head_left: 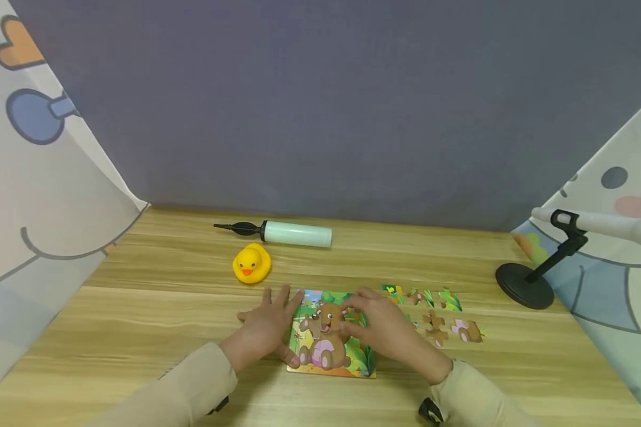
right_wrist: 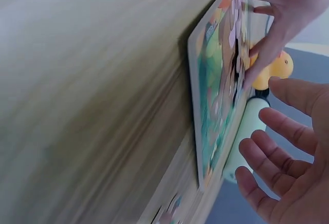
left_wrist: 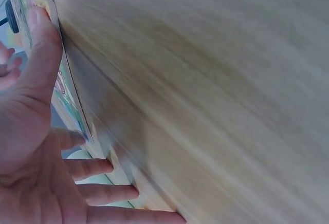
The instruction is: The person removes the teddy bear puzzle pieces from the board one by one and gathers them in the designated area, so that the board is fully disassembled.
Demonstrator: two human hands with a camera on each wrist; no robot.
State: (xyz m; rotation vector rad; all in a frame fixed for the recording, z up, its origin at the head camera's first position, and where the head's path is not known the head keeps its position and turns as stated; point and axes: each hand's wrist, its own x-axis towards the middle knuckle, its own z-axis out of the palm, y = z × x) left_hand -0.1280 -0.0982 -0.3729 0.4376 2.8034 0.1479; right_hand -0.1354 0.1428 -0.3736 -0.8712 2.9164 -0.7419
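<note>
A jigsaw puzzle board (head_left: 359, 358) with a brown bear picture lies flat on the table between both hands. My left hand (head_left: 267, 329) is at its left edge, fingers spread and straight on the table, and the thumb (left_wrist: 46, 49) presses on the board's lower left corner. Over the board's right part hovers my right hand (head_left: 387, 329), its fingers (right_wrist: 275, 167) loosely bent with nothing between them in the right wrist view. Dark gaps show in the picture close to the bear. To the right lie several loose puzzle pieces, among them a brown one (head_left: 435, 321) and a pink-and-brown one (head_left: 467, 331).
A yellow rubber duck (head_left: 252, 263) stands behind the left hand. Farther back lies a pale green hand pump (head_left: 297, 233) with a black nozzle. At the right is a stand with a round black base (head_left: 523, 286) and a white tube. A grey partition (head_left: 320, 118) closes off the back.
</note>
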